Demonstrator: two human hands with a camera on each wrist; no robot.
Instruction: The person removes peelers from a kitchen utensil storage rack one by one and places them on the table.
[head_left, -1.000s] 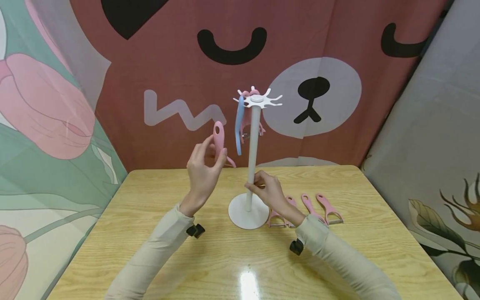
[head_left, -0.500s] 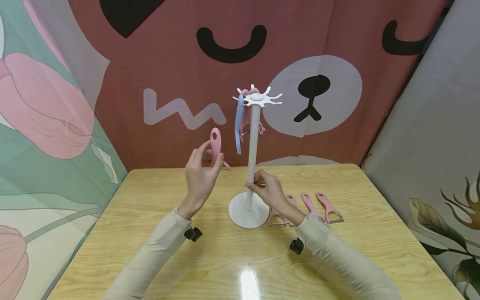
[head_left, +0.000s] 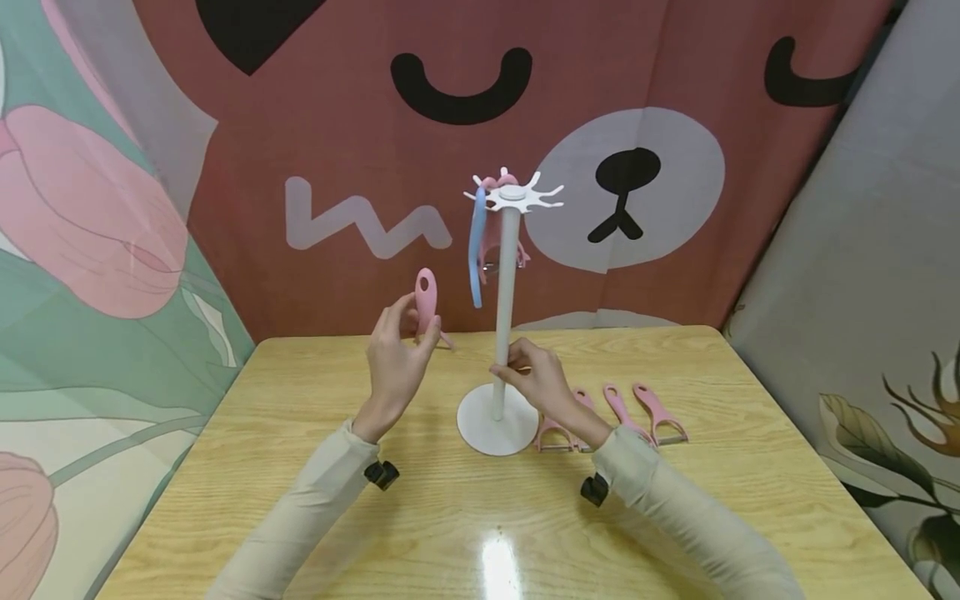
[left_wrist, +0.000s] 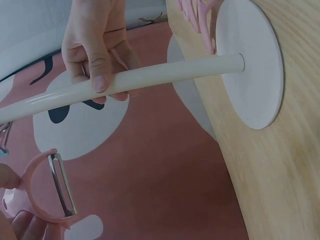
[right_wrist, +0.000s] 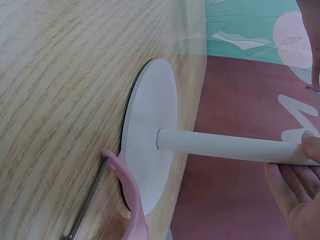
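My left hand [head_left: 397,358] pinches a pink peeler [head_left: 426,293] by its handle, holed end up, to the left of a white stand. In the left wrist view the peeler's metal blade [left_wrist: 62,185] faces the stand. My right hand [head_left: 536,379] grips the stand's pole [head_left: 504,292] low down, thumb on one side and fingers on the other. The stand's round base [head_left: 480,429] rests on the table. From its top rack of prongs [head_left: 536,198] hang a blue peeler [head_left: 477,250], seen edge-on, and pink peelers [head_left: 491,237] partly hidden behind the pole.
Several pink peelers [head_left: 654,410] lie on the wooden table [head_left: 337,500] right of the base, some partly covered by my right wrist. One peeler [right_wrist: 131,190] overlaps the base's edge in the right wrist view. A printed bear curtain [head_left: 330,125] hangs behind the table.
My left hand has moved down and slightly left with the pink peeler, away from the rack. My right hand has stayed on the pole.
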